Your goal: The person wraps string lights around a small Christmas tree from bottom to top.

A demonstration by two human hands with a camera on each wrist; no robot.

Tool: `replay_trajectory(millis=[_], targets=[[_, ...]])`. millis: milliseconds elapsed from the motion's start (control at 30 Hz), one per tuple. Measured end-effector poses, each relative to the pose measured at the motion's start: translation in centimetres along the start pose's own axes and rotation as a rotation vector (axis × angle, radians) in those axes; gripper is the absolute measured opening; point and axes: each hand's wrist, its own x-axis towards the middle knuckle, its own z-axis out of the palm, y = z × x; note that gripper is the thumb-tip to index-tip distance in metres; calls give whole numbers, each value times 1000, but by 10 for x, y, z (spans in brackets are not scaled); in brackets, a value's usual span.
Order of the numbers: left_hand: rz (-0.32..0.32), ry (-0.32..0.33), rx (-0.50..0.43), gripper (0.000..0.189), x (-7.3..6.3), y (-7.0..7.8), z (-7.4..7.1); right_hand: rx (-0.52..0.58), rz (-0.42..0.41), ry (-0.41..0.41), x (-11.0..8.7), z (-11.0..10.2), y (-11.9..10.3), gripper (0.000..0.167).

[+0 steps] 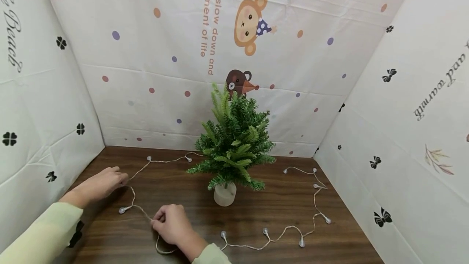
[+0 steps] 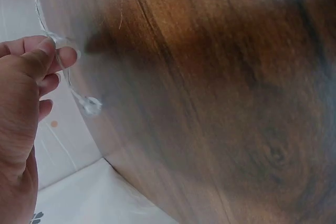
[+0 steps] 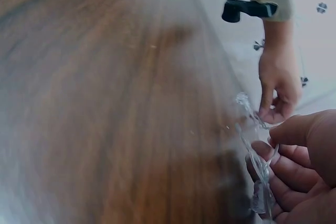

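A string of lights with a pale twisted wire and small clear bulbs (image 1: pixel 122 210) lies on the brown table around a small artificial Christmas tree (image 1: pixel 236 146). At the table's left side my left hand (image 1: pixel 104 184) pinches the wire between thumb and finger; in the left wrist view a clear bulb (image 2: pixel 90 104) hangs just below those fingertips. My right hand (image 1: pixel 173 224), nearer the front, pinches another stretch of the same string. The right wrist view shows wire (image 3: pixel 254 153) running across the curled right fingers (image 3: pixel 294 174). Part of the string passes out of sight behind the tree.
The tree stands upright on a pale round base (image 1: pixel 225 196) at mid-table. More of the light string (image 1: pixel 256 248) curves along the front and right of the wood-grain table (image 1: pixel 271 211). Printed white cloth walls (image 1: pixel 139 52) enclose the back and both sides.
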Motion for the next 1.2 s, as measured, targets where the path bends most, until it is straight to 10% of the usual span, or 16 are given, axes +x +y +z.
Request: replay_trajectory(millis=[367,733,1200], targets=[[106,134,-74,22,-4,-9,5,177,44,7,-11,-38,17,10],[-198,80,-479,4,-4,2,-11,242,-22,31,-22,-73,42,15],[-113,295,-473,29,14,33,-29,208,-63,43,-51,-119,57,19]])
